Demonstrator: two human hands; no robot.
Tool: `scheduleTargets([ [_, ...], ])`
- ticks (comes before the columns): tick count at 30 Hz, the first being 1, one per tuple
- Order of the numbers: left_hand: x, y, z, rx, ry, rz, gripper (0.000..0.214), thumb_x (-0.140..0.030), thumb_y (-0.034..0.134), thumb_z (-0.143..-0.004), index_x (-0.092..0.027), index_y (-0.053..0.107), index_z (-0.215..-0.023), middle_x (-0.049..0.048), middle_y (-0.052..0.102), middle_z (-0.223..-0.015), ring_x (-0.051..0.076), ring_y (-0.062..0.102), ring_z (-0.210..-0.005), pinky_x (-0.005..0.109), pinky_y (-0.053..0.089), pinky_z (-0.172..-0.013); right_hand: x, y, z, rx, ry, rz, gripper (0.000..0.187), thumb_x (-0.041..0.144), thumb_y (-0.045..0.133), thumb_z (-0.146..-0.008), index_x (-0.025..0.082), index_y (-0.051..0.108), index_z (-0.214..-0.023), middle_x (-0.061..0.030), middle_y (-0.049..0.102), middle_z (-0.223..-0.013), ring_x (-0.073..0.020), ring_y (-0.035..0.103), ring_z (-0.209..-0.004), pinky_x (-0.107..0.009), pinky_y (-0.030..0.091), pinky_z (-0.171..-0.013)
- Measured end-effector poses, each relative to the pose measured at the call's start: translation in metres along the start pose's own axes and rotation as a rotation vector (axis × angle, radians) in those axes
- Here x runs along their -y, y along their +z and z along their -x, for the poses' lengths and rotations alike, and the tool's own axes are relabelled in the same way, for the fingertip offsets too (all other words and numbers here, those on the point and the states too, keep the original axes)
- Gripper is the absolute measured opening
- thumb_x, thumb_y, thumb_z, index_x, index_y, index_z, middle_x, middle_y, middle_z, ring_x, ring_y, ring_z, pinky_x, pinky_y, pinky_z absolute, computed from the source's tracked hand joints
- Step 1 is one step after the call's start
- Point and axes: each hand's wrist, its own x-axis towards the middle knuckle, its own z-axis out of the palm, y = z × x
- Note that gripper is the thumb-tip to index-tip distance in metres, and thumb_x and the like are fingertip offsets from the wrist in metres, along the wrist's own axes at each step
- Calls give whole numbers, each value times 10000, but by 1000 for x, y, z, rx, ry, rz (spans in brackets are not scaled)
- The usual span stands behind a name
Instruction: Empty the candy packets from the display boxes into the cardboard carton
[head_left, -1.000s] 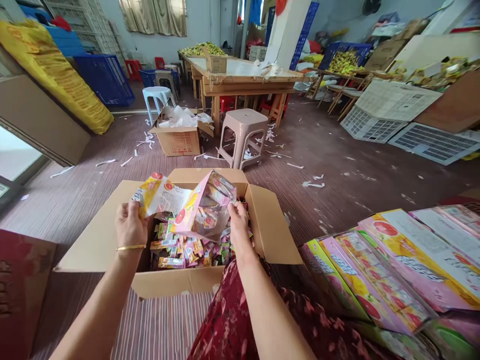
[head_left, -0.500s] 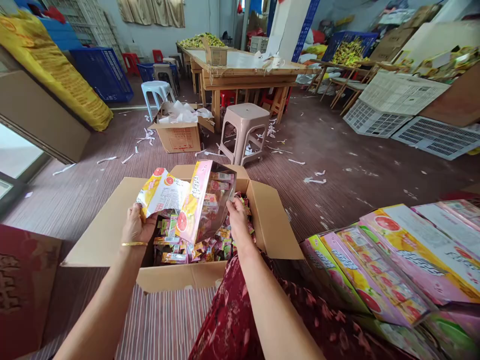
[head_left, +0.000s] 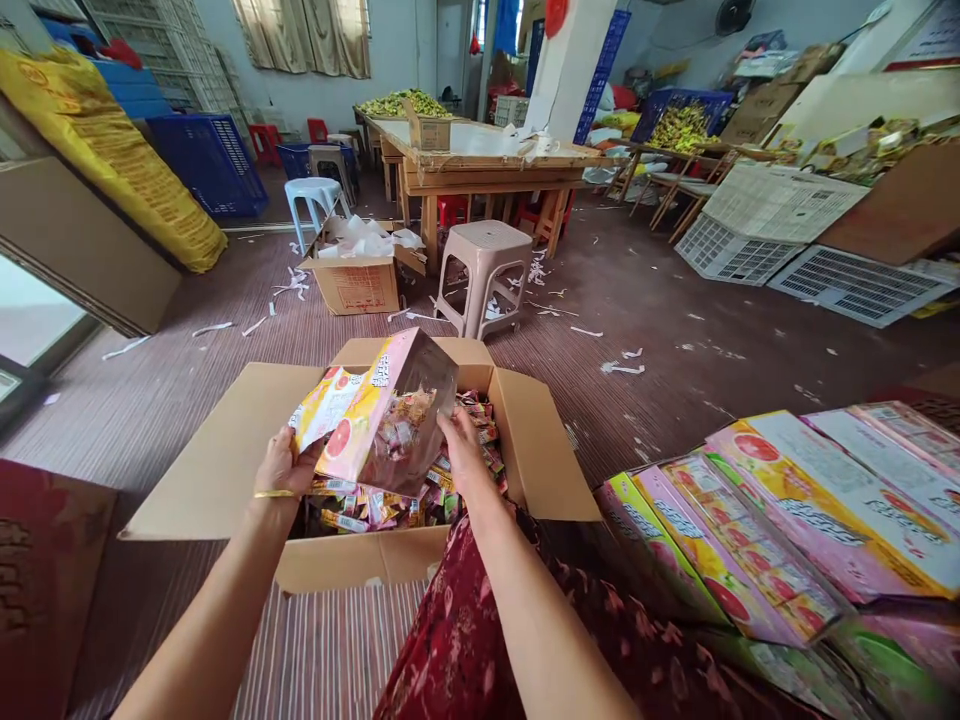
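A pink and yellow candy bag (head_left: 390,415) with a clear window hangs over an open cardboard box (head_left: 217,470) in front of me. My left hand (head_left: 283,465) grips the bag's left side and its folded yellow flap. On the bag's right edge sits my right hand (head_left: 461,455), gripping it too. Small wrapped candies show through the window. Several loose wrapped candies (head_left: 405,500) fill the box under the bag.
Flat pink and yellow packages (head_left: 787,540) are stacked at my right. A beige plastic stool (head_left: 484,275) and a smaller cardboard box (head_left: 360,270) stand on the striped floor beyond. Wooden tables (head_left: 487,160) and white crates (head_left: 772,225) are farther back. A red carton (head_left: 37,570) sits at left.
Both hands have lowered the bag toward the box. The yellow flap in my left hand has folded in closer against the bag.
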Motion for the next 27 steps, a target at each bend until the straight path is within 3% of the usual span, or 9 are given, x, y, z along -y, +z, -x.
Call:
scheduleTargets([
  [8, -23, 18, 11, 93, -110, 23, 176, -199, 407, -959, -150, 569, -908, 56, 674, -832, 123, 644, -648, 187, 545, -527, 11, 5, 12, -38, 252, -433, 298, 276, 732, -639, 218, 598, -898, 25, 696, -788, -167, 637, -725, -291, 516, -688],
  [11, -18, 23, 21, 289, -68, -94, 318, -354, 338, -975, -167, 583, -900, 93, 686, -895, 182, 674, -785, 288, 581, -665, 34, -11, 15, -117, 264, -523, 261, 280, 705, -691, 205, 612, -923, -7, 707, -838, -176, 643, -754, -300, 520, -656],
  [13, 1, 26, 30, 438, 149, -454, 406, -468, 319, -948, -182, 608, -960, 129, 679, -1009, 261, 655, -966, 453, 549, -860, 63, -30, 17, -194, 166, -530, 198, 291, 690, -733, 214, 610, -897, 6, 689, -797, -157, 627, -712, -281, 506, -613],
  [16, 56, 36, 51, 620, 529, -1052, 441, -558, 587, -789, -237, 665, -1081, 125, 608, -1241, 352, 479, -1253, 593, 275, -1117, 111, -59, 24, -199, -73, -443, 280, 317, 752, -715, 221, 610, -937, 47, 629, -745, -94, 564, -624, -213, 451, -552],
  [17, 77, 41, 58, 708, 585, -1161, 493, -532, 724, -678, -271, 688, -1095, 104, 556, -1332, 376, 364, -1345, 587, 146, -1167, 125, -67, 28, -205, -138, -390, 339, 332, 782, -685, 221, 608, -953, 49, 615, -744, -84, 552, -618, -196, 429, -534],
  [19, 117, 52, 63, 943, 792, -1607, 679, -552, 776, -606, -338, 636, -1236, 91, 374, -1503, 448, 122, -1426, 673, -71, -1119, 143, -82, 38, -251, -209, -264, 439, 364, 828, -624, 220, 606, -975, 38, 605, -761, -86, 552, -632, -185, 407, -521],
  [21, 141, 60, 52, 997, 818, -1977, 788, -567, 769, -608, -361, 551, -1338, 117, 270, -1553, 518, 18, -1410, 774, -98, -1021, 151, -98, 51, -328, -219, -136, 482, 391, 842, -597, 216, 617, -987, 15, 608, -784, -104, 564, -656, -198, 414, -523],
  [23, 144, 60, 23, 910, 695, -2181, 866, -548, 757, -622, -370, 453, -1413, 149, 220, -1565, 567, 30, -1381, 838, 3, -954, 154, -116, 66, -406, -212, -25, 467, 411, 829, -620, 217, 638, -999, 2, 603, -802, -114, 564, -672, -217, 430, -531],
  [27, 108, 43, -58, 787, 510, -2261, 929, -508, 743, -637, -392, 341, -1466, 170, 193, -1566, 579, 67, -1370, 820, 171, -931, 156, -144, 91, -568, -196, 101, 345, 417, 789, -675, 247, 687, -957, -7, 593, -830, -135, 569, -741, -274, 497, -593],
])
